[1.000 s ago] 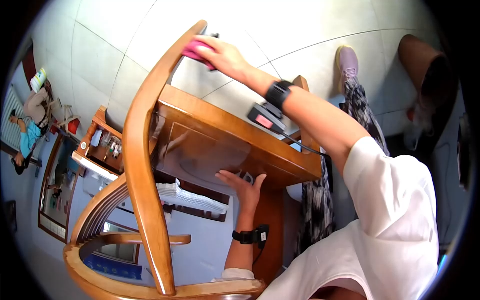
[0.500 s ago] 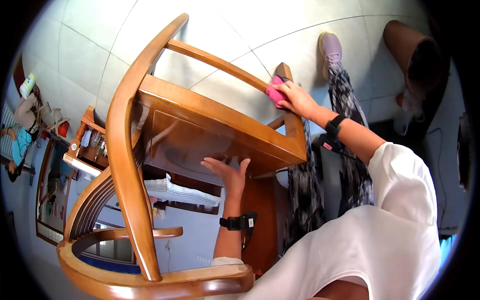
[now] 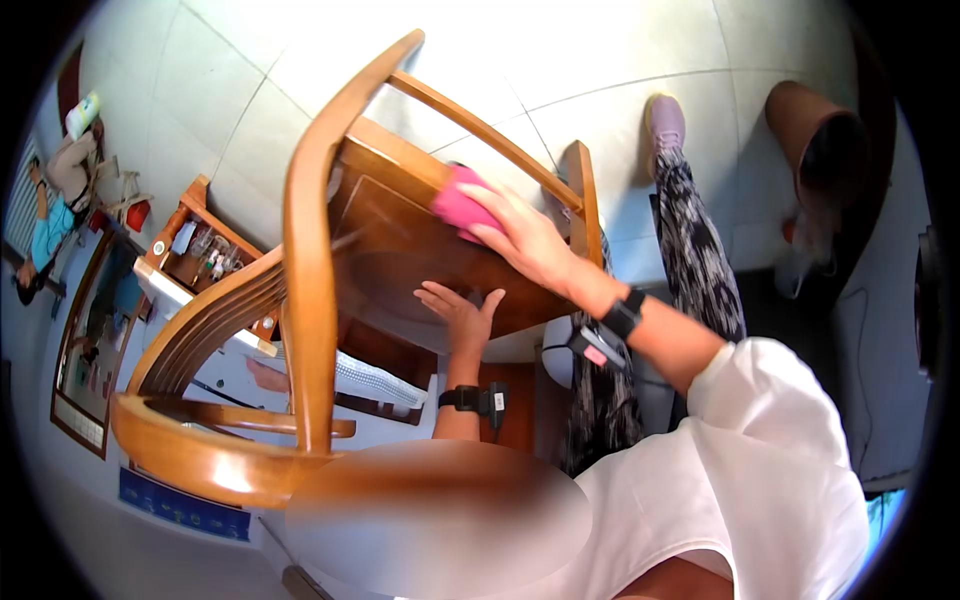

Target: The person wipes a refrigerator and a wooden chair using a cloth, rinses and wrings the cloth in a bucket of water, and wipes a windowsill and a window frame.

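A glossy brown wooden armchair (image 3: 312, 260) is tilted over in front of me, its slatted back (image 3: 205, 325) toward the lower left. My right hand (image 3: 525, 240) presses a bunched pink cloth (image 3: 466, 203) against the edge of the chair's seat (image 3: 390, 215). Beneath it, my left hand (image 3: 460, 312) has its fingers spread and lies against the seat's broad face. Both wrists wear black bands. A blurred patch hides the lower part of the chair near my chest.
An upright brown bin (image 3: 820, 150) stands at the right, with a clear plastic bag (image 3: 800, 255) near it. A wooden cabinet holding small items (image 3: 215, 250) is on the left. Another person in a blue top (image 3: 50, 235) is farther off at the far left.
My right hand has carried the pink cloth left from the chair's leg end to the seat edge. The chair appears shifted slightly in view; my left hand stays at the seat.
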A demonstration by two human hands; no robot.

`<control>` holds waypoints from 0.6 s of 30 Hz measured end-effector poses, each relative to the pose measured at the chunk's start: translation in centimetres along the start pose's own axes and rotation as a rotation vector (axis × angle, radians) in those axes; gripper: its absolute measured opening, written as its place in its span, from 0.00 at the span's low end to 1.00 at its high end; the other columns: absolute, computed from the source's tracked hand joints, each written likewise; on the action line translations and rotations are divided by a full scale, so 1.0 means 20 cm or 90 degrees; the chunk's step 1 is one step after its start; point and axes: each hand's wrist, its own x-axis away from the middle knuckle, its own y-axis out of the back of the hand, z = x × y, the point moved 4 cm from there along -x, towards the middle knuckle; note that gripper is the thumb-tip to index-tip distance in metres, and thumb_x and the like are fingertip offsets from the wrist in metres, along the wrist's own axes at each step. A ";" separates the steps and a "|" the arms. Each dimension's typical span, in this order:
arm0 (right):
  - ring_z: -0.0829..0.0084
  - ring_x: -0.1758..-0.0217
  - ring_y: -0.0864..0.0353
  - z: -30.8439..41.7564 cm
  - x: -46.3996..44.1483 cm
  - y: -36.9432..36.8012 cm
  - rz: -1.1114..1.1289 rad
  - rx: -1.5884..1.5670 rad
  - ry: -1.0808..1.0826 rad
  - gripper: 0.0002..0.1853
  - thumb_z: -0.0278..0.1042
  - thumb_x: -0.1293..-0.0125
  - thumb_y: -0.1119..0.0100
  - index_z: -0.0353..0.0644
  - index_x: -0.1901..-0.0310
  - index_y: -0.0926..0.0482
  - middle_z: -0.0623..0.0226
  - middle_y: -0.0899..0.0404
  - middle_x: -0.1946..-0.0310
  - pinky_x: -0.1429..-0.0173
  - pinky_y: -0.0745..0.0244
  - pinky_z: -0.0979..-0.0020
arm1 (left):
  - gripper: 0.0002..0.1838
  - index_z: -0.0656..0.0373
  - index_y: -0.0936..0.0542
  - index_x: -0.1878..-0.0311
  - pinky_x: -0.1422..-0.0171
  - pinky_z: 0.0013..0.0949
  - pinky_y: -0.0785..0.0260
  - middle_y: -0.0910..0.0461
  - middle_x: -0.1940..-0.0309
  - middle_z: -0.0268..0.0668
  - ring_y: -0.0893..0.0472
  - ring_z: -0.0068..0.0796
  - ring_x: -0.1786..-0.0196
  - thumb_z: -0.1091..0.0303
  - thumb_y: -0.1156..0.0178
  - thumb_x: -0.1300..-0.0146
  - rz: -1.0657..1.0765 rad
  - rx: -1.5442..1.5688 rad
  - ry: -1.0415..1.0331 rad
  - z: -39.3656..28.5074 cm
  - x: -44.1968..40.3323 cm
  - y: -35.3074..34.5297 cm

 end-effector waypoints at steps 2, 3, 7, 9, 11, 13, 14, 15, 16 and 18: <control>0.51 0.33 0.37 -0.04 0.24 0.03 -0.026 0.081 -0.091 0.27 0.38 0.34 0.46 0.42 0.35 0.38 0.52 0.39 0.34 0.32 0.39 0.63 | 0.71 0.75 0.77 0.33 0.28 0.63 0.71 0.84 0.35 0.74 0.75 0.75 0.30 0.41 0.31 0.51 -0.017 -0.028 -0.020 0.01 -0.01 -0.01; 0.52 0.32 0.38 -0.08 0.39 0.06 -0.026 0.114 -0.148 0.27 0.37 0.33 0.47 0.42 0.35 0.39 0.52 0.40 0.33 0.32 0.40 0.64 | 0.71 0.75 0.77 0.33 0.28 0.63 0.71 0.84 0.35 0.74 0.75 0.75 0.30 0.41 0.31 0.51 -0.026 -0.018 -0.023 0.00 0.00 -0.01; 0.54 0.29 0.42 -0.25 0.86 0.15 0.044 0.249 -0.254 0.26 0.42 0.31 0.51 0.42 0.34 0.39 0.51 0.42 0.32 0.28 0.46 0.63 | 0.71 0.71 0.76 0.32 0.28 0.64 0.68 0.84 0.35 0.74 0.74 0.77 0.31 0.41 0.31 0.53 -0.043 0.011 -0.010 0.01 0.00 -0.01; 0.53 0.29 0.42 -0.32 0.82 0.08 -0.001 0.199 -0.261 0.27 0.43 0.30 0.53 0.40 0.34 0.39 0.50 0.41 0.33 0.29 0.46 0.63 | 0.72 0.69 0.78 0.32 0.26 0.60 0.71 0.86 0.34 0.70 0.76 0.72 0.29 0.40 0.31 0.53 -0.002 0.032 0.028 -0.03 0.01 0.02; 0.52 0.30 0.41 -0.27 0.63 0.04 -0.051 0.058 -0.252 0.27 0.44 0.28 0.56 0.36 0.34 0.41 0.48 0.39 0.34 0.29 0.46 0.63 | 0.73 0.68 0.77 0.31 0.26 0.61 0.71 0.85 0.34 0.69 0.76 0.72 0.29 0.39 0.30 0.55 -0.025 0.029 0.017 0.00 -0.01 -0.01; 0.51 0.32 0.38 -0.15 0.32 -0.05 -0.075 0.066 -0.147 0.26 0.44 0.28 0.56 0.38 0.34 0.40 0.47 0.37 0.36 0.31 0.43 0.63 | 0.73 0.68 0.77 0.31 0.26 0.61 0.71 0.85 0.33 0.69 0.76 0.72 0.29 0.38 0.30 0.56 -0.048 0.023 0.017 0.00 -0.01 -0.01; 0.51 0.33 0.38 -0.01 0.15 -0.07 -0.085 0.056 -0.085 0.26 0.44 0.28 0.56 0.39 0.34 0.40 0.47 0.36 0.37 0.32 0.42 0.63 | 0.74 0.67 0.77 0.31 0.26 0.61 0.71 0.84 0.33 0.69 0.75 0.72 0.29 0.37 0.30 0.57 -0.033 0.019 0.032 0.00 0.00 -0.01; 0.51 0.33 0.38 0.05 0.01 -0.10 -0.088 0.042 -0.059 0.25 0.44 0.28 0.56 0.39 0.35 0.39 0.47 0.35 0.37 0.32 0.42 0.63 | 0.74 0.67 0.77 0.31 0.27 0.62 0.71 0.84 0.33 0.68 0.75 0.72 0.29 0.37 0.30 0.58 -0.020 0.016 0.043 -0.02 -0.01 -0.01; 0.51 0.33 0.37 0.09 -0.09 -0.13 -0.092 0.001 -0.042 0.25 0.45 0.28 0.57 0.40 0.35 0.38 0.46 0.34 0.40 0.32 0.43 0.63 | 0.75 0.66 0.76 0.30 0.27 0.63 0.72 0.84 0.32 0.67 0.75 0.73 0.29 0.37 0.29 0.59 -0.015 0.011 0.055 -0.02 -0.01 0.00; 0.64 0.39 0.31 0.24 -0.18 -0.12 -0.020 -0.255 -0.150 0.25 0.45 0.28 0.56 0.39 0.36 0.37 0.57 0.29 0.41 0.35 0.39 0.68 | 0.74 0.67 0.74 0.30 0.27 0.63 0.71 0.80 0.31 0.67 0.73 0.71 0.28 0.37 0.29 0.59 -0.063 0.011 0.014 -0.02 0.02 -0.01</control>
